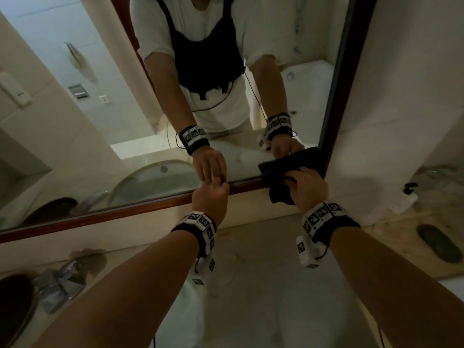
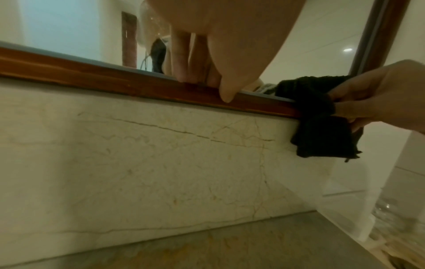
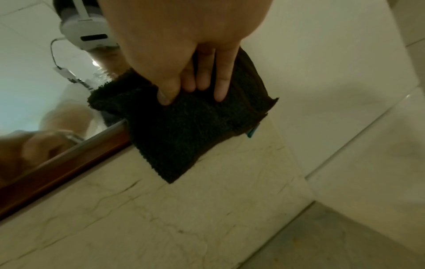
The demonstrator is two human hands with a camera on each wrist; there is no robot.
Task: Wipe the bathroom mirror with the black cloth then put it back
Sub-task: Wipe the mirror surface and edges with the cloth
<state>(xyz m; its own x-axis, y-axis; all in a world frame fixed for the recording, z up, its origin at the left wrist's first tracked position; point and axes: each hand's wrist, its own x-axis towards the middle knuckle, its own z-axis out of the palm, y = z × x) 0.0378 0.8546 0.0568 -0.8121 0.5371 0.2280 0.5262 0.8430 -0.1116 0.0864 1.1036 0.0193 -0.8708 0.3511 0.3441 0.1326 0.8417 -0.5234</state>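
The mirror has a reddish wooden frame and hangs above a marble backsplash. My right hand grips the folded black cloth at the mirror's bottom right corner, partly on the glass and partly draped over the frame. In the right wrist view the fingers and thumb dig into the black cloth. My left hand holds nothing; its fingertips rest on the bottom frame, left of the black cloth.
A marble counter runs below the mirror. On it are wrapped packets and a dark round object at the left, a dark oval dish and a white packet at the right. A tiled side wall adjoins the mirror's right edge.
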